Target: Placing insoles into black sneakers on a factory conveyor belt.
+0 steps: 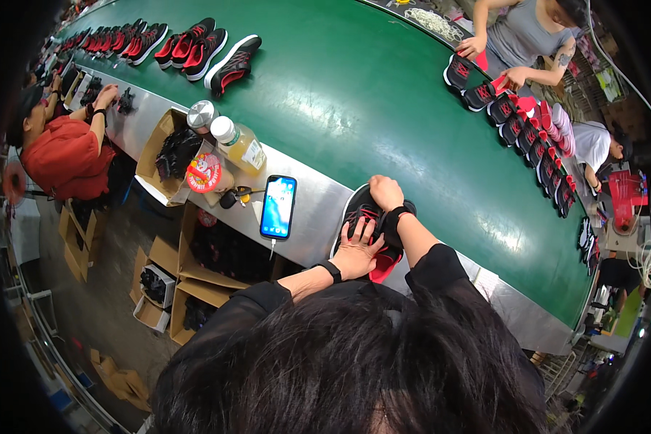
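Note:
A black shoe (353,207) with red laces and a white sole rests on the metal ledge in front of me, toe pointing away. My left hand (356,255) lies on its laces and tongue, fingers spread. My right hand (386,193) curls closed at the toe end; its fingertips are partly hidden. Beside my right wrist more black upper (408,208) shows, perhaps a second shoe, mostly covered by my forearm. Red lining (385,267) shows by the heel, below my left hand.
A green conveyor belt (318,94) runs beyond the ledge, carrying shoes (233,64) at left and a row of shoes (528,141) at right. A phone (278,207), bottle (247,153), cup (211,173) and carton (148,163) stand left. Co-workers (69,163) (532,36) work nearby.

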Available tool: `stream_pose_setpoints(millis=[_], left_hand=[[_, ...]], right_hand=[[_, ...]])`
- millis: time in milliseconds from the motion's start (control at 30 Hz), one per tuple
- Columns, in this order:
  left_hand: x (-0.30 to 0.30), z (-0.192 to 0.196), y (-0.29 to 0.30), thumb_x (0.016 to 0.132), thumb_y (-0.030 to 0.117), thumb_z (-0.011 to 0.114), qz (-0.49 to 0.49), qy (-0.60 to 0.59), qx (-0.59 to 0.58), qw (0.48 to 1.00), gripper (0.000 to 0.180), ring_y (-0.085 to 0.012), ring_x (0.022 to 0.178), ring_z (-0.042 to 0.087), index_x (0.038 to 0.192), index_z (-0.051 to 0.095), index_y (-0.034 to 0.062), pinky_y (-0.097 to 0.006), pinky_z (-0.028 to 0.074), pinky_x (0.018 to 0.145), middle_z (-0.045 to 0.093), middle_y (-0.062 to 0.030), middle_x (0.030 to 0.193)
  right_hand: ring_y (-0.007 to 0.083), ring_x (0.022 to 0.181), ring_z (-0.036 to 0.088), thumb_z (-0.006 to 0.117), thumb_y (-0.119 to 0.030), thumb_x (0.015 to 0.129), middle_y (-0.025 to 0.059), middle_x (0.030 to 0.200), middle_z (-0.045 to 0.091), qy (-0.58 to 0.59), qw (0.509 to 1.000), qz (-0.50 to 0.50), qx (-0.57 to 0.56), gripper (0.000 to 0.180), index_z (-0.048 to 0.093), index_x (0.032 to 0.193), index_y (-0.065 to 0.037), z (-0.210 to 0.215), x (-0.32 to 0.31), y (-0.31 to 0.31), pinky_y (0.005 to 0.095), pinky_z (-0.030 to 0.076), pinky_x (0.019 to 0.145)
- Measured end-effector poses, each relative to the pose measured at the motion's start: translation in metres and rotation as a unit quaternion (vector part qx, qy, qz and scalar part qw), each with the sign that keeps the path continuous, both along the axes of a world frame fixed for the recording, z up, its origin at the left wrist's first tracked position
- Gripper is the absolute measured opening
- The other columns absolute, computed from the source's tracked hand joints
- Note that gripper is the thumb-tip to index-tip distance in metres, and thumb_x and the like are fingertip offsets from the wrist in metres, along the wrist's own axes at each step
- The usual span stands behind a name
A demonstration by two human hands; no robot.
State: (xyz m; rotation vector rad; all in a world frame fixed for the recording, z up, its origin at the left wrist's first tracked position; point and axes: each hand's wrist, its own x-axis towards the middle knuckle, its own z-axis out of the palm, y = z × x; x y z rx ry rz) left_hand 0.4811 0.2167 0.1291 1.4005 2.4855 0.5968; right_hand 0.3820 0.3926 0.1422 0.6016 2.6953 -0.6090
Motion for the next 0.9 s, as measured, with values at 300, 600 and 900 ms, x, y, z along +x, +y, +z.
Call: stream_pose_setpoints(millis=[300,600,900], left_hand=[[-0.019,0.030,-0.009,0.072,0.020,0.068,-0.019,-0.136,0.130,0.982,0.074,-0.0414,0.136,0.022,0.139,0.036,0.0190,-0.059,0.020,0.108,0.027,-0.0225,0.142],[-0.043,-0.019,-0.063,0.068,0.032,0.077,0.162,-0.385,-0.022,0.908,0.089,-0.0441,0.125,0.038,0.136,0.031,-0.0036,-0.048,0.034,0.107,0.042,-0.0292,0.130],[-0.081,0.040,-0.058,0.068,0.018,0.062,0.224,-0.371,-0.081,0.897,0.046,-0.0451,0.102,0.060,0.108,0.063,-0.0055,-0.045,0.051,0.089,0.061,-0.0321,0.106]], right_hand=[[0.0179,0.086,0.065,0.056,-0.036,0.091,0.0088,0.097,0.069,0.150,0.947,-0.238,-0.153,0.040,0.067,0.106,0.000,0.007,0.099,0.063,0.0309,0.054,0.071],[0.0233,0.097,0.061,0.081,-0.051,0.070,0.0191,0.111,0.058,-0.062,0.866,-0.301,-0.395,0.110,0.017,0.145,0.001,0.025,0.230,-0.005,0.0350,0.055,0.068],[0.0218,0.061,0.065,0.052,-0.005,0.080,0.0107,0.078,0.064,-0.007,0.872,-0.217,-0.438,0.033,0.058,0.111,0.003,0.012,0.176,-0.037,0.0358,0.058,0.053]])
